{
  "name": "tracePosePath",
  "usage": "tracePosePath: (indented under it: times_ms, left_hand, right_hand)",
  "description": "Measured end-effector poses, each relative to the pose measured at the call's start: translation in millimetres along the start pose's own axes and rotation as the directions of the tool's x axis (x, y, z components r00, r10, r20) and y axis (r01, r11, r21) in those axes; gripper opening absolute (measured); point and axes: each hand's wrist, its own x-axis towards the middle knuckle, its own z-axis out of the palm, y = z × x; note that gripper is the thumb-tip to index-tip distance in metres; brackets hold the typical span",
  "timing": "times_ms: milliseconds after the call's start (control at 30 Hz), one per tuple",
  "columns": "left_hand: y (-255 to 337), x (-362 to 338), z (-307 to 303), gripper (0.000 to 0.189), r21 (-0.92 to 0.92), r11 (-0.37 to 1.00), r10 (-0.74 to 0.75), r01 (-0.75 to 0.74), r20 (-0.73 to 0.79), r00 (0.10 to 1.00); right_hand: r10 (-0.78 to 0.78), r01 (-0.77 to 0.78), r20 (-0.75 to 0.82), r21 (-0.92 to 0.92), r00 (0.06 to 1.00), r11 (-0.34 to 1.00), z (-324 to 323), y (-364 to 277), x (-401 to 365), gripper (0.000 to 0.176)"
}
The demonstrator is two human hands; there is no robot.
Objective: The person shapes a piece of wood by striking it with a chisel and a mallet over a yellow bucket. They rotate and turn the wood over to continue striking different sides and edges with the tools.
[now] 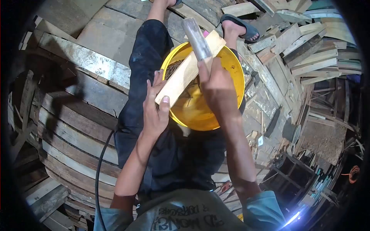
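My left hand (155,109) grips the lower end of a pale wooden board (181,79), thumb on its face and fingers along its edge. The board slants up to the right over a yellow bucket (234,92) between my legs. Closed in my right hand (217,86) is a tool with a broad, grey, blade-like end (196,38), which points up and away and crosses the board's upper part. Its handle is hidden by my fingers, and I cannot tell its exact kind. Thin brown pieces (175,68) lie inside the bucket.
Cut wood pieces (312,54) are heaped at the upper right. Wooden planks (84,96) form the floor at left, where a black cable (99,169) runs past my left arm. A sandalled foot (241,29) rests beyond the bucket. An orange coil (352,174) lies at far right.
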Motion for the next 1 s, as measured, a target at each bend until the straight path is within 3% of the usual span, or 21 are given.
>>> tracePosePath:
  times_ms: [67, 100, 233, 300, 333, 367, 433, 467, 533, 600, 633, 667, 700, 733, 767, 833, 867, 933, 1000]
  left_hand:
    - [0, -3, 2, 0.043, -0.007, 1.0, 0.008, -0.008, -0.025, 1.0]
    - [-1, -2, 6, 0.043, -0.015, 1.0, 0.012, -0.012, -0.044, 0.999]
    - [-3, -7, 7, 0.044, -0.01, 1.0, 0.022, -0.023, -0.049, 0.999]
    - [-15, -6, 8, 0.045, -0.011, 0.998, 0.059, -0.059, -0.049, 0.997]
    - [-4, -4, 6, 0.046, -0.025, 1.0, -0.016, 0.014, -0.042, 0.999]
    - [6, -2, 5, 0.047, -0.038, 0.995, -0.09, 0.088, -0.035, 0.995]
    - [-7, -4, 4, 0.049, -0.004, 1.0, 0.003, -0.003, -0.027, 1.0]
    - [-9, -3, 6, 0.049, 0.011, 0.999, 0.04, -0.039, -0.036, 0.999]
    - [-14, -6, 10, 0.048, 0.024, 0.996, 0.088, -0.087, -0.067, 0.994]
    - [-14, -7, 16, 0.046, 0.022, 0.994, 0.112, -0.11, -0.109, 0.988]
    - [-8, -7, 13, 0.046, 0.024, 0.995, 0.098, -0.096, -0.096, 0.991]
    - [-3, -5, 11, 0.045, 0.034, 0.997, 0.078, -0.075, -0.089, 0.993]
    - [1, -5, 9, 0.045, 0.036, 0.999, 0.033, -0.03, -0.077, 0.996]
    - [4, -6, 7, 0.044, 0.044, 0.999, -0.002, 0.005, -0.072, 0.997]
    - [7, -7, 6, 0.043, 0.045, 0.998, -0.045, 0.048, -0.062, 0.997]
    - [-11, -6, 4, 0.044, 0.063, 0.997, 0.039, -0.036, -0.051, 0.998]
    - [-18, -9, 5, 0.045, 0.046, 0.997, 0.065, -0.062, -0.056, 0.996]
    - [-27, -10, 12, 0.046, 0.014, 0.994, 0.113, -0.113, -0.083, 0.99]
    - [-19, -11, 14, 0.046, 0.016, 0.996, 0.087, -0.086, -0.093, 0.992]
  right_hand:
    - [0.255, -0.292, 0.218, 0.156, 0.942, 0.944, -12, -23, -26, 0.033]
    - [0.167, -0.191, 0.128, 0.204, 0.978, 0.96, -6, -29, -67, 0.04]
    - [0.16, -0.211, 0.287, 0.155, 0.944, 0.965, -14, -28, -82, 0.035]
    - [0.144, -0.164, 0.123, 0.167, 0.982, 0.972, -4, -7, -12, 0.027]
    - [0.138, -0.115, -0.089, 0.222, 0.986, 0.968, 3, -3, 10, 0.024]
    - [0.144, -0.133, -0.039, 0.201, 0.989, 0.97, 1, -4, 4, 0.028]
    - [0.124, -0.132, 0.057, 0.158, 0.991, 0.979, -6, -9, 1, 0.039]
    - [-0.002, 0.006, -0.022, 0.209, 1.0, 0.978, -3, -9, -35, 0.041]
    - [0.21, -0.239, 0.131, 0.277, 0.969, 0.931, -14, -29, -94, 0.039]
    - [0.281, -0.356, 0.292, 0.248, 0.914, 0.901, -17, -28, -101, 0.034]
    - [0.088, -0.114, 0.165, 0.155, 0.982, 0.981, -11, -16, -91, 0.033]
    - [0.039, -0.044, 0.043, 0.121, 0.998, 0.992, -4, -4, -57, 0.031]
    - [-0.01, 0.016, -0.08, 0.073, 0.997, 0.997, 3, 7, -23, 0.029]
    - [0.108, -0.081, -0.206, 0.133, 0.973, 0.988, 2, 4, 3, 0.027]
    - [0.153, -0.129, -0.148, 0.161, 0.977, 0.979, 0, 1, -1, 0.026]
    - [0.215, -0.2, -0.052, 0.202, 0.975, 0.959, -6, -7, -4, 0.024]
    - [0.285, -0.332, 0.175, 0.407, 0.943, 0.851, -16, -15, -32, 0.025]
    - [0.184, -0.24, 0.178, 0.383, 0.967, 0.892, -14, -26, -94, 0.039]
    - [0.252, -0.335, 0.288, 0.289, 0.924, 0.897, -20, -30, -100, 0.035]
